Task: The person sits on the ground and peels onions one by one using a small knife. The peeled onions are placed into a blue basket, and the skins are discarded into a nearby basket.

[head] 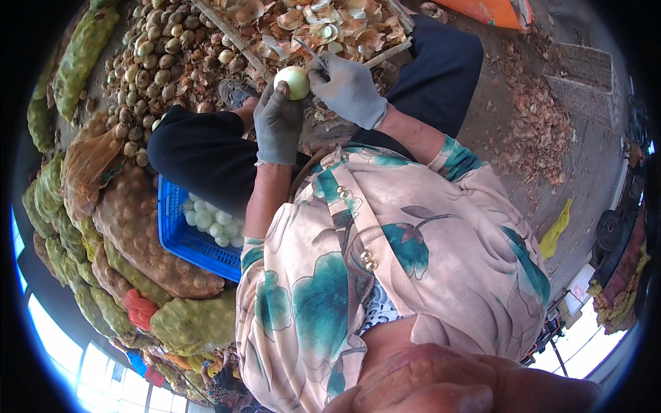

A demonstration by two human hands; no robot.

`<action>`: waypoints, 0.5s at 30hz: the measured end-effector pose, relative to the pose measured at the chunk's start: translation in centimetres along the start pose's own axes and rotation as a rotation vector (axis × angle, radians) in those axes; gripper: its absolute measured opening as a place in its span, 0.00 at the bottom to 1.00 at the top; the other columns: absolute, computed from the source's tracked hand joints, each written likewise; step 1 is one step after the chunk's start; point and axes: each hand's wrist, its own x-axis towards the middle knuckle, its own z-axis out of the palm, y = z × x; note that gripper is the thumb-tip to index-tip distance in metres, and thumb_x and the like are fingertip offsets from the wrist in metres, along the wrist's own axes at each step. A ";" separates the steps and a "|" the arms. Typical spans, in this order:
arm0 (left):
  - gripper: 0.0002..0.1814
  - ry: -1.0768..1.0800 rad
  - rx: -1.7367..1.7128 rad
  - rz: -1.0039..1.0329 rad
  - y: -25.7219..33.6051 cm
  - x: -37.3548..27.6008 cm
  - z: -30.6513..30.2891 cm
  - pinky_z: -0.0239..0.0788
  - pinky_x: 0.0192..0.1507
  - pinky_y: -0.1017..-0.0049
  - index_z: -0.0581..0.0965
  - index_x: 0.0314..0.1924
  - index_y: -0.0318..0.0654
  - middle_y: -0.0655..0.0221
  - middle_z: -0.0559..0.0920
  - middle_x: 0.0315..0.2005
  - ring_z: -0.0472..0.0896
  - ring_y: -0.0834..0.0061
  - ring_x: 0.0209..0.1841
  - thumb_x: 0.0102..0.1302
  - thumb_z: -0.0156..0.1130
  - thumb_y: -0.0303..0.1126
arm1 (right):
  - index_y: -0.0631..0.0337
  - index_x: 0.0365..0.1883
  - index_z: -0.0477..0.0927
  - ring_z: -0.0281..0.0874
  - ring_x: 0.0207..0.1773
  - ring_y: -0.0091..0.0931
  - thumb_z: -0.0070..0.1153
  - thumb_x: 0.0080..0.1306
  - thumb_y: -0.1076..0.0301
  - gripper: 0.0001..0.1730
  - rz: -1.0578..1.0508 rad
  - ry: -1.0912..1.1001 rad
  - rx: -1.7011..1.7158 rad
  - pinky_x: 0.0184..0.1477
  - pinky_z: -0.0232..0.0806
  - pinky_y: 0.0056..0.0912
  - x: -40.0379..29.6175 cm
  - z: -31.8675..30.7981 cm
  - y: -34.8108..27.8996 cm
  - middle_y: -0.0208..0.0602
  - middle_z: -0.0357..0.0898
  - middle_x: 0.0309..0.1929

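Observation:
A pale, peeled onion (295,81) sits in the fingers of my left hand (279,121), the thumb pressed on its near side. My right hand (347,88) grips a small knife (309,50), its thin blade pointing up and away past the onion. Both hands wear grey gloves. The right fingertips are close against the onion's side; whether they touch it is hard to tell. Beyond the hands, onion skins (289,20) fill a wood-edged frame (230,36). A blue plastic crate (173,235) beside my left leg holds peeled white onions (209,219), partly hidden by my leg and arm.
Unpeeled onions (155,57) lie heaped at the upper left. Filled mesh sacks (144,227) are stacked along the left. Loose skins (537,124) litter the floor on the right, near a wire-mesh crate (583,93). An orange sack (490,11) lies at the top right.

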 end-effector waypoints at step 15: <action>0.31 0.018 0.059 0.041 -0.4 0.1 -0.5 0.72 0.62 0.59 0.71 0.63 0.23 0.56 0.81 0.53 0.81 0.61 0.55 0.67 0.70 0.37 | 0.60 0.41 0.84 0.85 0.28 0.33 0.69 0.62 0.64 0.12 -0.148 -0.014 0.054 0.32 0.75 0.31 0.7 -1.7 -0.6 0.39 0.83 0.26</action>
